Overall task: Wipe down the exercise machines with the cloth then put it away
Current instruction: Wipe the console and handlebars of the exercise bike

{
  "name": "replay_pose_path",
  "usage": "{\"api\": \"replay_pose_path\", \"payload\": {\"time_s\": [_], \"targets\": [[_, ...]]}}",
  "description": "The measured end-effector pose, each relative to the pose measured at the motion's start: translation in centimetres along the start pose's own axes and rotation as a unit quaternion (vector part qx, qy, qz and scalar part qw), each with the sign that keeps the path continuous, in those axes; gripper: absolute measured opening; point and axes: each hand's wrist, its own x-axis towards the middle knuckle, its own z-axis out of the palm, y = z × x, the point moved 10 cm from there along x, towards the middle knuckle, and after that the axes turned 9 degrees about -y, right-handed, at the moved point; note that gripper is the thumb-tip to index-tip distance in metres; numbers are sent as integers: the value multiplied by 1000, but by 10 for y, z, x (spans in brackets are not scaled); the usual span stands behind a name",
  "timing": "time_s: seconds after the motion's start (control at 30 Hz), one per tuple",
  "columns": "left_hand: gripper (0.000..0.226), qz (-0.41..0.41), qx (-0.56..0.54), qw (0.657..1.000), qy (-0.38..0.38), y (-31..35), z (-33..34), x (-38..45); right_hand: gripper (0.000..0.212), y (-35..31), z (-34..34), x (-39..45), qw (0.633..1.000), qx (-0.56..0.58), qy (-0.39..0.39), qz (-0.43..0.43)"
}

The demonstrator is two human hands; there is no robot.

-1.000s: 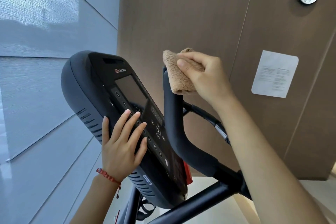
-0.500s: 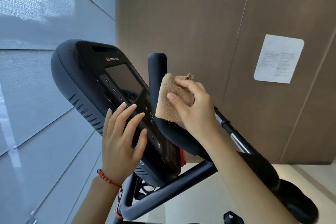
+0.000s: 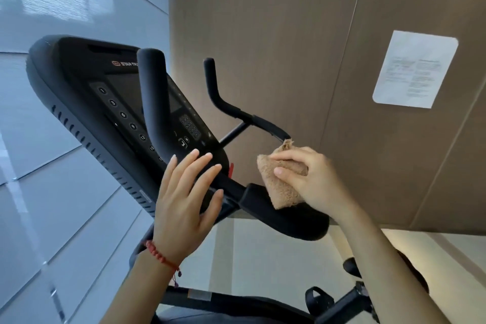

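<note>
Right hand (image 3: 315, 181) around fuzzy tan folded cloth (image 3: 281, 187) on black armrest pad (image 3: 294, 223); left hand (image 3: 184, 200) flat-fingered.

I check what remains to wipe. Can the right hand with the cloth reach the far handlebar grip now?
Probably yes. The right hand grips the cloth on the arm pad, and the far handlebar grip rises just beyond, with nothing between them.

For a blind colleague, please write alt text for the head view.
A right hand grips a folded tan terry cloth on a black exercise-bike arm pad, while the open left hand rests against the black console.
</note>
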Motion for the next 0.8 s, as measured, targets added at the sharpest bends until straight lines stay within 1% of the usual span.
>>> {"api": "replay_pose_path", "payload": {"time_s": [0.07, 0.13, 0.23, 0.3, 0.33, 0.4, 0.47, 0.53, 0.63, 0.67, 0.73, 0.8], "targets": [[36, -4, 10, 999, -32, 11, 15, -3, 22, 13, 16, -6, 999, -17, -39, 8], [42, -13, 27, 998, -57, 18, 26, -7, 24, 18, 23, -12, 999, -17, -45, 5], [47, -28, 49, 996, -72, 19, 34, -9, 30, 19, 21, -20, 997, -26, -77, -9], [46, -31, 52, 995, -76, 18, 36, -9, 28, 20, 16, -21, 993, -35, -112, -11], [45, -32, 55, 995, -74, 18, 36, -9, 27, 19, 12, -20, 993, -33, -113, -14], [44, -38, 55, 995, -74, 18, 37, -10, 25, 9, 8, -17, 997, -12, -67, -34], [44, -48, 57, 994, -75, 19, 38, -10, 26, -8, 17, -19, 997, -6, -31, -65], [44, -54, 62, 993, -79, 20, 38, -10, 30, -15, 29, -27, 996, -11, -25, -90], [45, -64, 66, 992, -83, 20, 38, -10, 33, -6, 24, -34, 996, -21, -42, -81], [46, -66, 65, 992, -82, 20, 38, -10, 33, -4, 19, -35, 996, -17, -33, -75], [48, -68, 65, 992, -78, 20, 37, -11, 31, -10, 14, -34, 997, 3, 12, -79], [49, -67, 66, 993, -74, 20, 37, -10, 34, -20, 26, -32, 996, 17, 27, -89]]}}
